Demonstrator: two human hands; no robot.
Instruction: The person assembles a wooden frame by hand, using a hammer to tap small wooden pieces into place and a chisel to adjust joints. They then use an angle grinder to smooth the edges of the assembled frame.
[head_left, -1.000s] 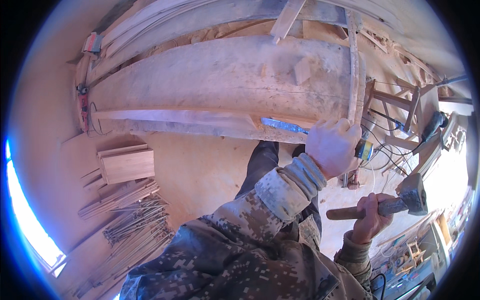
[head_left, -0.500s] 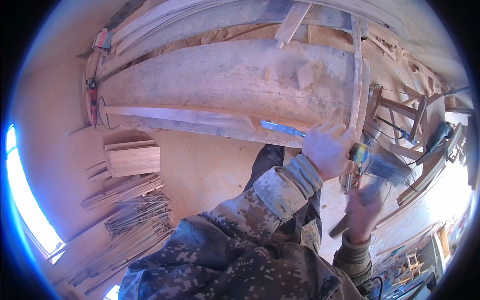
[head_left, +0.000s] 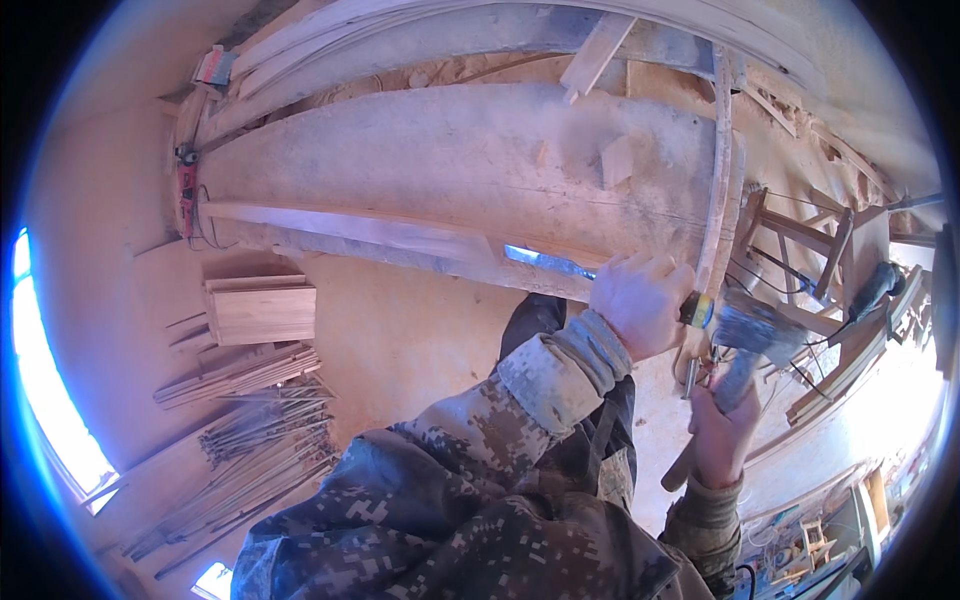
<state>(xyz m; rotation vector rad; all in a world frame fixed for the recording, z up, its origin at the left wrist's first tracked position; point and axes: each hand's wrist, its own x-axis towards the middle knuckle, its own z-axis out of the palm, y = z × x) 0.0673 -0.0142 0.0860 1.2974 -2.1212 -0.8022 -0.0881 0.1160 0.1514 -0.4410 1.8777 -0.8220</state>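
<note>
My left hand (head_left: 645,303) is wrapped round the handle of a chisel (head_left: 548,261). The chisel's wide, shiny blade points left and lies along the pale wooden board (head_left: 400,228) at the bench's near edge. Its yellow-and-black handle end (head_left: 697,309) sticks out on the right of my fist. Just beyond that end is the motion-blurred metal head of a hatchet (head_left: 757,326), with a small gap between them. My right hand (head_left: 725,430) grips the hatchet by its wooden handle, whose lower end shows below the fist. Whether the blade's tip bites into the wood cannot be seen.
The dusty workbench (head_left: 400,150) carries a small wood block (head_left: 617,160) and a red power tool (head_left: 187,185) at its left end. Stacked boards (head_left: 262,312) and thin strips (head_left: 270,430) lie at left. Wooden frames (head_left: 815,240) and a dark corded tool (head_left: 882,285) stand at right.
The whole view has shifted slightly. Both hands keep their holds, and the hatchet head is still blurred near the chisel's handle end. The chisel rests at about the same place on the board.
</note>
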